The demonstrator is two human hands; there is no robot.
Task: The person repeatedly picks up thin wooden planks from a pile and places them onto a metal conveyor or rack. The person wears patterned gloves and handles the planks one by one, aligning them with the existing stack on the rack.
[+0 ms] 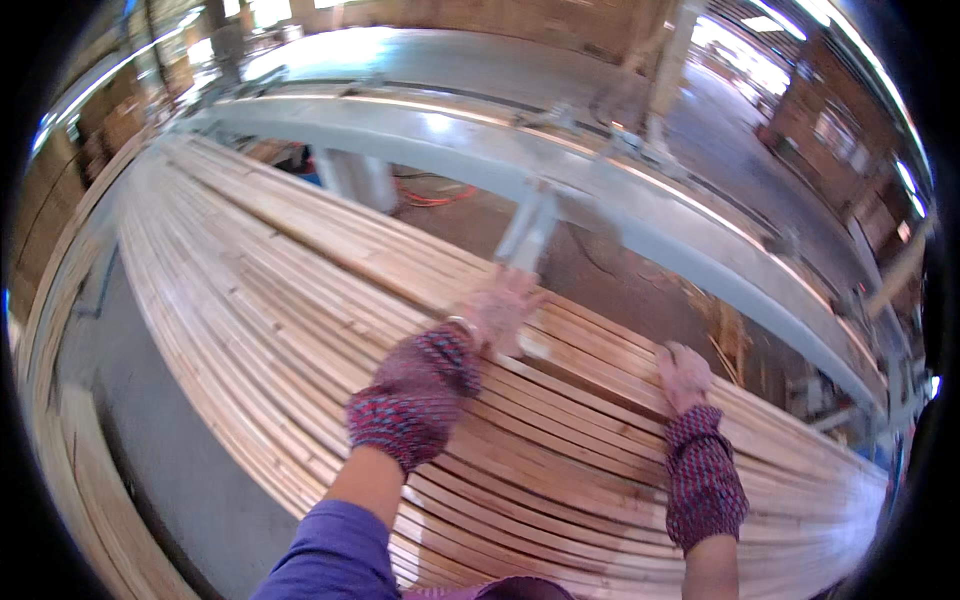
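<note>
Left hand (500, 310) lies blurred, fingers spread on the far strips of the wooden slat stack (300, 300) | right hand (683, 377) rests flat and open at the stack's far edge | press both palms evenly and keep your fingers off the grey machine beam (600, 190).

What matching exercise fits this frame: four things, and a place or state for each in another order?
Things:
1. left hand
2. right hand
3. slats
4. beam

Places or states:
A. long grey metal, running beyond the far edge of the wood
B. lying flat on the wood near its far edge, to the right
C. stacked side by side in a wide bed
D. blurred, at the far edge of the wood below a grey bracket

Pairs: 1-D, 2-B, 3-C, 4-A
</note>
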